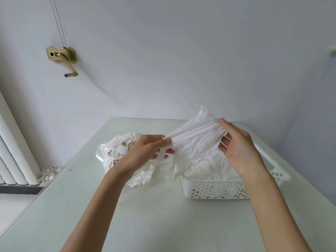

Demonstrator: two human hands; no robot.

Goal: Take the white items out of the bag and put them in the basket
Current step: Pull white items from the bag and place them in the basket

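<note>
Both hands up, stretching one crumpled white sheet between them, above the near-left corner of the white perforated plastic basket. Left hand pinches its left end; right hand grips the right edge. Clear printed plastic bag lies left of basket, mouth toward it. Basket sits by the pale green table right edge; near half bare.

Both hands hold one crumpled white item stretched between them above the table. The left hand pinches its lower left corner; the right hand grips its upper right edge. Directly below the right grip sits a white perforated basket holding more white items. Behind the left grip lies a clear printed plastic bag.
</note>
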